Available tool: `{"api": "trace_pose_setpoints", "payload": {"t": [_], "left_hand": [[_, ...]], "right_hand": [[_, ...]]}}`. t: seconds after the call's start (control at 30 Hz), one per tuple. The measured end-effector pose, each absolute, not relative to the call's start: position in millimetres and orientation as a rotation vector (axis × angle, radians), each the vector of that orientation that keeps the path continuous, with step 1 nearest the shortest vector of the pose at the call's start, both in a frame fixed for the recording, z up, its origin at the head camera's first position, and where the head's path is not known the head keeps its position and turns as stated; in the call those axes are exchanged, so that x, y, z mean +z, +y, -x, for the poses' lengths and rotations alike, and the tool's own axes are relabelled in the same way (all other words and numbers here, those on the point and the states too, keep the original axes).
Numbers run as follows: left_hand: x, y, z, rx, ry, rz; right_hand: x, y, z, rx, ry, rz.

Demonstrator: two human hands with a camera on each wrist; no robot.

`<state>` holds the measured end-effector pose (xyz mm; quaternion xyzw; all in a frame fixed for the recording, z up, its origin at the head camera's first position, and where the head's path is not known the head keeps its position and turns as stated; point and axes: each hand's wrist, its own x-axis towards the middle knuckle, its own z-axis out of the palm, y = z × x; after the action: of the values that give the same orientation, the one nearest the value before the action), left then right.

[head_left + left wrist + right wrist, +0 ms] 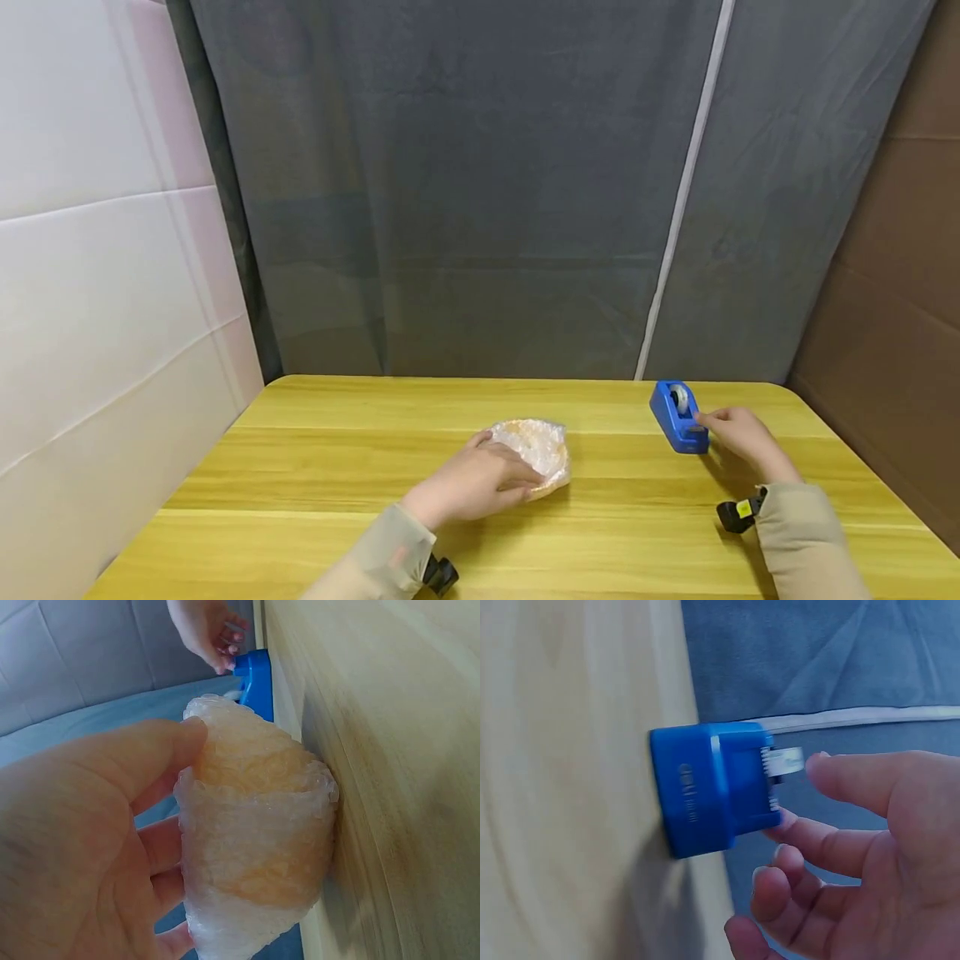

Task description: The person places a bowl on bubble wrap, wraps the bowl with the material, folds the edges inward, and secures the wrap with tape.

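Note:
My left hand holds a round, flattish bundle in bubble wrap, a pale orange thing showing through the layers. In the left wrist view the thumb presses the near side of the bubble-wrapped bundle and the other fingers lie partly hidden behind it. A blue tape dispenser stands at the back right of the table. My right hand is at its front end. Beside the short, clear tape end over the toothed cutter is the right thumb tip; the index fingertip is at the dispenser's edge, the other fingers loosely bent.
The wooden table has rounded far corners. A grey curtain hangs behind it, a white panel stands at the left and a brown panel at the right. Black wrist cameras sit at both cuffs.

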<state>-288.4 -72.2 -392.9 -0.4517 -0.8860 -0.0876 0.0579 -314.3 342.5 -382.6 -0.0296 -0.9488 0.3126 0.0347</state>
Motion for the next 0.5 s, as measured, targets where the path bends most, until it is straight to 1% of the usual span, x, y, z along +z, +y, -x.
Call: {"api": "trace_pose_setpoints", "payload": {"t": [0.27,0.5], "left_hand": [[-389.8,-72.8,286.4,-0.247,-2.666,1.355],[-389.5,-72.6,286.3,-0.233,-2.672,1.350]], "right_hand": [[-386.4,335.7,318.5,1.206,-2.839,0.162],[-390.6,333.7,318.1,1.611,-2.686,0.264]]}}
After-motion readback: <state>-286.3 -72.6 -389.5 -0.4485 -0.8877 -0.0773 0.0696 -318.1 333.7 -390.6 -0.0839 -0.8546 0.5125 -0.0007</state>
